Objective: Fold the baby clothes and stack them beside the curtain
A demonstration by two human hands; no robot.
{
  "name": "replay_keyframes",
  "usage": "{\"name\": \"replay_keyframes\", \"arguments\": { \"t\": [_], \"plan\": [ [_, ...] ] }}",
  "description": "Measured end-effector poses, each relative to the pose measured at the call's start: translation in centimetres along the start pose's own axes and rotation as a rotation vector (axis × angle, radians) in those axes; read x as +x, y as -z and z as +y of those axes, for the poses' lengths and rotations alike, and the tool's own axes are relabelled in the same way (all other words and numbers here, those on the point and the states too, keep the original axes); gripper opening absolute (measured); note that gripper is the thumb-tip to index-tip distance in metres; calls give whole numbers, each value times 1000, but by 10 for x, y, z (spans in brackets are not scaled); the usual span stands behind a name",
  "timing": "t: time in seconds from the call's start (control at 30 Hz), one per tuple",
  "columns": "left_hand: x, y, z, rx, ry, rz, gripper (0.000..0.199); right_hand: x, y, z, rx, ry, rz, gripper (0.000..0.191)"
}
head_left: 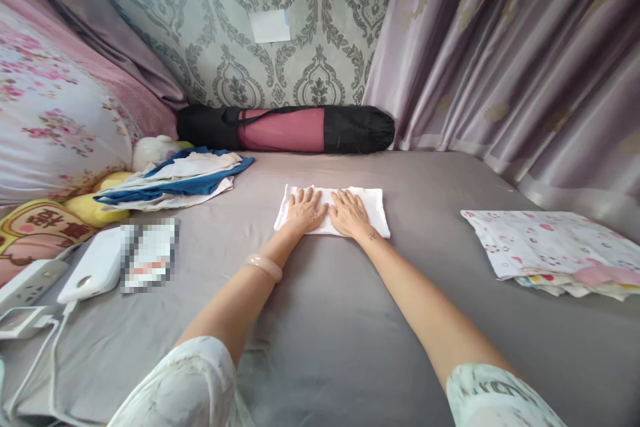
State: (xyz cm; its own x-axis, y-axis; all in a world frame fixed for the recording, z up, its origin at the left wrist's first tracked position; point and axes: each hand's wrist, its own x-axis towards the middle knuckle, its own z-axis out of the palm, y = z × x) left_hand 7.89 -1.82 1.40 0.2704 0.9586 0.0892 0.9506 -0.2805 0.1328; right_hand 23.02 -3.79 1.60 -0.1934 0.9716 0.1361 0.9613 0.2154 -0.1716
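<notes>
A folded white cloth (pixel 376 208) lies flat on the grey sheet (pixel 320 320), in the middle of the view. My left hand (pixel 306 211) rests palm down on its left half, fingers spread and pointing away from me. On the right half, my right hand (pixel 349 212) also lies flat with its fingers apart. The two thumbs are close together near the cloth's centre. Neither hand grips anything. The cloth under my palms is hidden.
Blue and white clothes (pixel 175 180) lie at the back left, near a yellow cushion (pixel 45 227). A white device (pixel 97 263) and power strip (pixel 30 283) with cables are front left. Patterned folded cloths (pixel 550 243) lie right. A black and pink bag (pixel 283 129) spans the back.
</notes>
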Motion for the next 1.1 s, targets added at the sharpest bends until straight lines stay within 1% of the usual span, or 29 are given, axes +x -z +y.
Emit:
{"name": "replay_keyframes", "arguments": {
  "t": [0.07,0.17,0.23,0.3,0.37,0.5,0.6,0.7,0.8,0.9,0.97,1.07,1.1],
  "plan": [
    [0,0,-2,22,20,29,63,0,-3,2,-12,-65,35,56],
    [0,-2,-8,53,28,75,65,-1,-4,6,-13,-147,43,59],
    [0,-3,-13,50,54,73,66,-2,-3,11,-18,-201,43,62],
    [0,-2,-19,23,92,45,68,-4,-1,16,-32,-239,42,64],
    [-1,0,-27,-5,109,15,69,-6,1,22,-52,-249,26,64],
    [-6,4,-43,-41,82,-33,68,-11,5,40,-85,-254,-29,66],
    [-8,5,-54,-66,60,-45,67,-15,7,55,-86,-253,-45,68],
    [-8,3,-61,-66,43,-49,67,-17,6,63,-53,-229,-61,68],
    [-6,2,-63,-56,45,-68,68,-18,7,64,-26,-236,-65,69],
    [-5,7,-60,-39,40,-95,69,-18,12,61,-25,-236,-82,68],
    [-3,11,-55,-4,49,-61,69,-17,16,58,-44,-221,-70,67],
    [-3,16,-44,45,35,43,67,-15,19,53,-77,-160,11,67],
    [-3,15,-41,49,21,54,66,-14,19,52,-80,-139,28,67]
  ]
}}
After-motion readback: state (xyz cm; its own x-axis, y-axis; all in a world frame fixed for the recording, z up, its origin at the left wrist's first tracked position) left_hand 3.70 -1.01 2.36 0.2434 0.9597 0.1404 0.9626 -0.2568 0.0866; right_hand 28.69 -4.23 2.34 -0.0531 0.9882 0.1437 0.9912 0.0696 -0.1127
